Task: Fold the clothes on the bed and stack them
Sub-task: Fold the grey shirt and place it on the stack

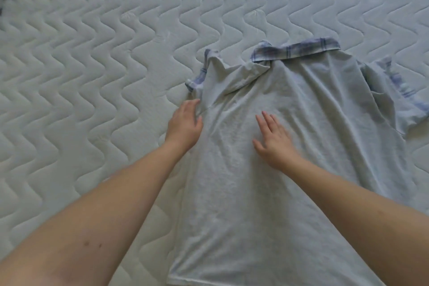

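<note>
I log two bare forearms, no sleeves in sight up to the frame edge. Left hand (184,123) and right hand (275,138): no rings, no watch, no bracelet, no gloves that I can make out. Fingernails short, unpainted so far as the blur allows. Left forearm (97,223): two small dark spots, well back from the left hand.

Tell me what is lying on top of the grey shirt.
The right hand rests flat on the grey shirt. The left hand touches its left edge by the bunched sleeve. Whatever lies beneath the shirt is covered; only the quilted mattress shows around it.
</note>
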Tool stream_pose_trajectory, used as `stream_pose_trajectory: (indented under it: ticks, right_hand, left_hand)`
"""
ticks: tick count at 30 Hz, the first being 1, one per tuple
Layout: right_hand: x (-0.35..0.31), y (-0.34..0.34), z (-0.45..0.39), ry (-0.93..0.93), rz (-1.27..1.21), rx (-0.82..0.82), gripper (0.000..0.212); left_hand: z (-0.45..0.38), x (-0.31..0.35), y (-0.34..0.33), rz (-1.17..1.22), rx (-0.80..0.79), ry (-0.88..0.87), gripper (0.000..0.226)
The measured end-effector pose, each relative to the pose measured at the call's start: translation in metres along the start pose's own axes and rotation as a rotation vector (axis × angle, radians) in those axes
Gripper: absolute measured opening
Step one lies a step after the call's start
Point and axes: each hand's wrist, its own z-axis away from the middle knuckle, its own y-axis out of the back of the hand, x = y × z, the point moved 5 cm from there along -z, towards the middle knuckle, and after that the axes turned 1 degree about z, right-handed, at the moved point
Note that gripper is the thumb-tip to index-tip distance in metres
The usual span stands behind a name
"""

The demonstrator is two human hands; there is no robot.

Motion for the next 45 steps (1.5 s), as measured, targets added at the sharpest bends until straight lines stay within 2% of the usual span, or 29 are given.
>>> stream_pose_trajectory:
  ticks: [3,7,10,12,17,19,21,24,26,28,29,33,36,37,39,42,45]
  right_hand:
    - [-0.018,-0.001,-0.036,0.022,0.02,0.029,0.072]
    - [-0.03,0.016,-0.096,-0.067,0.014,0.185,0.069]
    - [-0.027,0.018,-0.126,-0.092,0.05,0.199,0.068]
    - [-0.024,0.01,-0.133,-0.068,0.108,0.208,0.067]
    - [-0.017,-0.006,-0.139,-0.051,0.171,0.347,0.068]
    - [-0.017,-0.007,-0.139,-0.043,0.162,0.358,0.069]
    - [-0.018,-0.007,-0.138,-0.035,0.141,0.384,0.07]
    - [-0.017,-0.005,-0.137,-0.039,0.12,0.385,0.071]
    - [-0.017,-0.005,-0.137,-0.044,0.109,0.376,0.071]
    - [-0.016,-0.004,-0.137,-0.051,0.096,0.364,0.072]
    - [-0.017,-0.004,-0.137,-0.051,0.1,0.356,0.071]
    - [-0.018,-0.006,-0.139,-0.063,0.141,0.33,0.07]
    - [-0.017,-0.007,-0.141,-0.063,0.154,0.324,0.07]
    - [-0.017,-0.007,-0.141,-0.061,0.155,0.317,0.07]
    - [-0.016,-0.008,-0.141,-0.061,0.157,0.302,0.069]
    - [-0.015,-0.009,-0.141,-0.057,0.161,0.272,0.067]
    - [-0.015,-0.01,-0.141,-0.056,0.181,0.255,0.066]
  left_hand:
    - [-0.041,0.005,0.011,-0.01,0.02,-0.008,0.051]
    - [-0.087,0.016,0.009,-0.004,0.02,-0.049,0.051]
    - [-0.116,0.022,0.002,-0.015,0.041,-0.087,0.052]
    - [-0.132,0.023,-0.005,-0.034,0.038,-0.111,0.054]
    - [-0.171,0.017,-0.018,-0.102,0.012,-0.187,0.061]
    - [-0.186,0.011,-0.017,-0.03,-0.037,-0.149,0.062]
    - [-0.199,0.009,-0.014,0.106,-0.068,-0.117,0.052]
    - [-0.206,0.018,-0.015,0.077,-0.119,-0.165,0.022]
    - [-0.205,0.018,-0.011,0.227,-0.126,-0.061,0.033]
    - [-0.207,0.007,-0.001,0.475,-0.083,0.111,0.042]
    - [-0.207,-0.001,0.005,0.527,-0.055,0.172,0.043]
    - [-0.207,-0.036,0.029,0.213,0.052,0.168,0.041]
    - [-0.199,-0.065,0.043,0.196,0.166,0.278,0.035]
    - [-0.196,-0.072,0.044,0.218,0.152,0.315,0.035]
    - [-0.189,-0.08,0.037,0.223,0.002,0.35,0.039]
    - [-0.18,-0.084,0.032,0.213,-0.176,0.309,0.036]
    - [-0.17,-0.087,0.04,0.385,-0.049,0.303,0.028]
